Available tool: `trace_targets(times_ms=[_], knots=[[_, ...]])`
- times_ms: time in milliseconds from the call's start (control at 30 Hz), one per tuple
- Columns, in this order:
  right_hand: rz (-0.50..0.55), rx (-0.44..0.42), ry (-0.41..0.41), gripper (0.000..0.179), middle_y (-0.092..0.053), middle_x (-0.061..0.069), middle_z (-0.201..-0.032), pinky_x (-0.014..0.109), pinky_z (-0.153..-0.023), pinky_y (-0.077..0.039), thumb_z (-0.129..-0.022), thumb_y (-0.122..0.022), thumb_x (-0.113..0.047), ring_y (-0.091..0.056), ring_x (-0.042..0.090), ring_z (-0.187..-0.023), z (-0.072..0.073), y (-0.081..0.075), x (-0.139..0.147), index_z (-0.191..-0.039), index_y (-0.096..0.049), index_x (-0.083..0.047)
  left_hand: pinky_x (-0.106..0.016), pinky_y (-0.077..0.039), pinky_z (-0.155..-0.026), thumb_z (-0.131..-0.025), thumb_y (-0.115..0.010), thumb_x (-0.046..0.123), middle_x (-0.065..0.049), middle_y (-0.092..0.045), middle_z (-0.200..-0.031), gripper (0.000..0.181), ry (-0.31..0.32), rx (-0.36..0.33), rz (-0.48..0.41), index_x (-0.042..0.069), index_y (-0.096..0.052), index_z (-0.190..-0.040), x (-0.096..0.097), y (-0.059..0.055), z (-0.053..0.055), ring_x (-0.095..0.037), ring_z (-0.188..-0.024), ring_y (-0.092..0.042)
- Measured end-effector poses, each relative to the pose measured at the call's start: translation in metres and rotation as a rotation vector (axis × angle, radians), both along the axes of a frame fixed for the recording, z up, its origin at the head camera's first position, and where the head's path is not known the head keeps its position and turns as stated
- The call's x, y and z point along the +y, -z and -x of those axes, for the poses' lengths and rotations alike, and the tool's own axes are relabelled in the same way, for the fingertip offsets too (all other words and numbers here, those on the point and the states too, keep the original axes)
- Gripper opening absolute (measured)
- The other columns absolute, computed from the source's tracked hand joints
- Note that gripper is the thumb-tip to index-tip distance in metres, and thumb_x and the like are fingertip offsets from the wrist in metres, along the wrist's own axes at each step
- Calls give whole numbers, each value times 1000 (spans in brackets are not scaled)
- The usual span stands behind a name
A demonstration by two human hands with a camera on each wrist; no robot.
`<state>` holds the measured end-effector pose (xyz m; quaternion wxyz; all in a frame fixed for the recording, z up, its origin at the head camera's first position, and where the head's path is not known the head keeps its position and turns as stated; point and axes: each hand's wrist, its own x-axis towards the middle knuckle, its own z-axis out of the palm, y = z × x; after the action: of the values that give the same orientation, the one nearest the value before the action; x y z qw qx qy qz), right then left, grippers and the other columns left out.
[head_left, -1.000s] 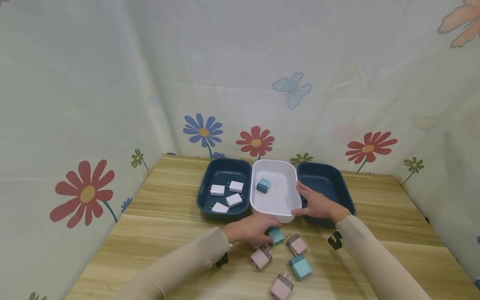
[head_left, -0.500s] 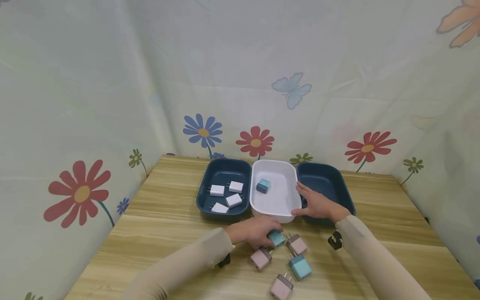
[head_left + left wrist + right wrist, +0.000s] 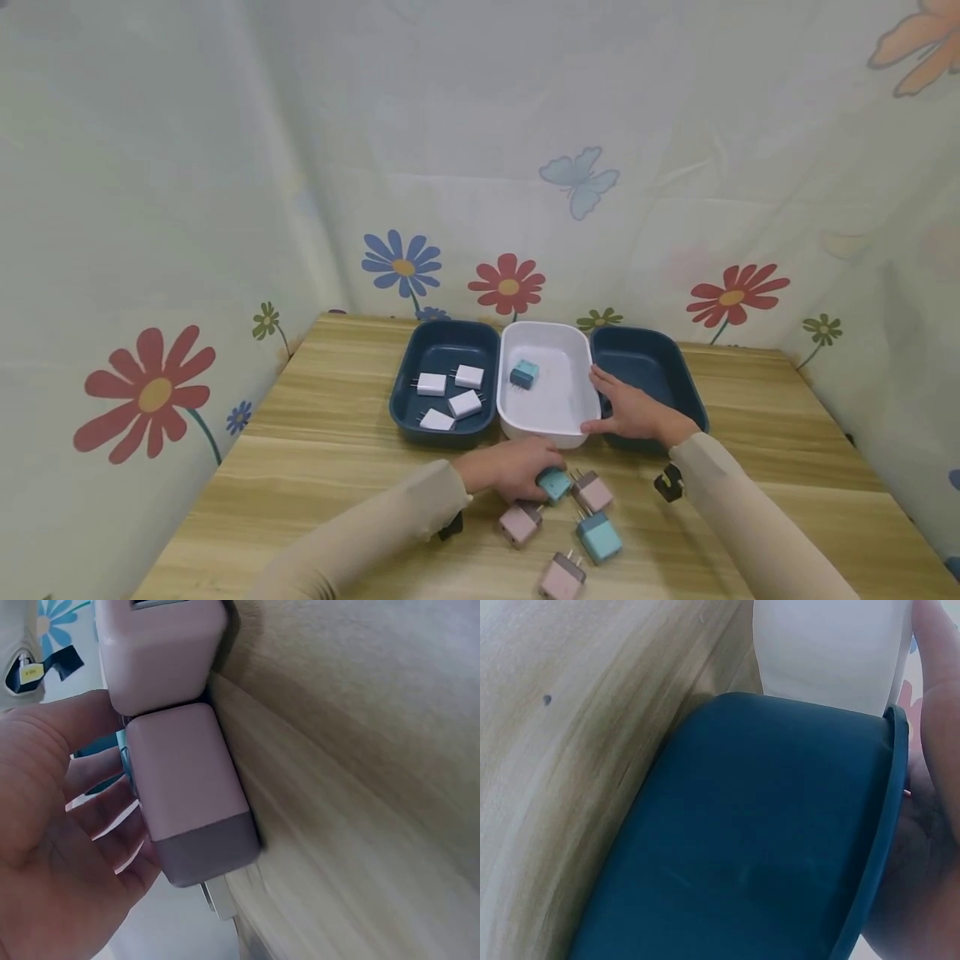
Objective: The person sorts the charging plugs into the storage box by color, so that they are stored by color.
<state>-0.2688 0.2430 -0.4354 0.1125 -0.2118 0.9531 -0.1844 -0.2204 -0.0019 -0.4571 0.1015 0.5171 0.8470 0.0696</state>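
My left hand reaches down over the table and pinches a teal plug charger; its far side is hidden by the fingers. The left wrist view shows that hand behind a pink charger, with only a sliver of teal visible. My right hand rests at the near right corner of the white bin, fingers along the rim and thumb at the front. Another teal charger lies inside this bin. Close by the left hand are pink chargers and a further teal one.
Left of the white bin stands a dark blue bin holding several white chargers. A second dark blue bin adjoins on the right. One pink charger lies near the front of the wooden table.
My left hand has shifted slightly toward me, the teal charger moving a little with it. The right hand has stayed at the white bin.
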Motion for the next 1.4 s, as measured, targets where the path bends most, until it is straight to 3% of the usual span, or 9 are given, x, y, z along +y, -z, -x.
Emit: trace_targets(times_ms=[400, 633, 900, 1167, 1400], knots=[[-4, -1, -11, 109, -14, 19, -155, 57, -101, -31, -74, -67, -64, -26, 41, -135, 1, -1, -1, -148, -21, 1, -17, -40, -87, -85, -71, 30, 7, -56, -109, 38, -18, -58, -53, 15, -58, -117, -5, -7, -3, -2, -96, -50], [-2, 3, -7, 106, -15, 19, -155, 57, -101, -31, -76, -69, -59, -26, 41, -135, -1, -2, -2, -148, -21, 2, -18, -42, -83, -88, -67, 30, 7, -54, -110, 40, -84, -141, -116, 14, -56, -123, -15, -17, -3, -2, -93, -49], [-2, -2, -11, 104, -15, 20, -154, 59, -100, -31, -77, -69, -57, -26, 43, -135, -2, -4, -3, -148, -21, 2, -15, -42, -80, -90, -65, 31, 6, -54, -108, 39, -121, -99, -189, 13, -55, -123, -25, -37, 0, -2, -90, -50], [-10, -10, -6, 103, -14, 20, -154, 59, -101, -30, -79, -69, -55, -24, 43, -135, -2, -7, -2, -148, -20, 3, -21, -43, -88, -90, -65, 35, 4, -56, -115, 42, -193, -81, -225, 13, -55, -125, -33, -59, 11, -4, -98, -51], [-14, -17, -13, 103, -13, 21, -154, 59, -101, -29, -79, -68, -56, -24, 43, -135, -2, -7, -1, -148, -19, 3, -26, -43, -93, -90, -63, 37, 3, -55, -119, 45, -253, -82, -228, 13, -53, -127, -33, -70, 21, -7, -102, -51]])
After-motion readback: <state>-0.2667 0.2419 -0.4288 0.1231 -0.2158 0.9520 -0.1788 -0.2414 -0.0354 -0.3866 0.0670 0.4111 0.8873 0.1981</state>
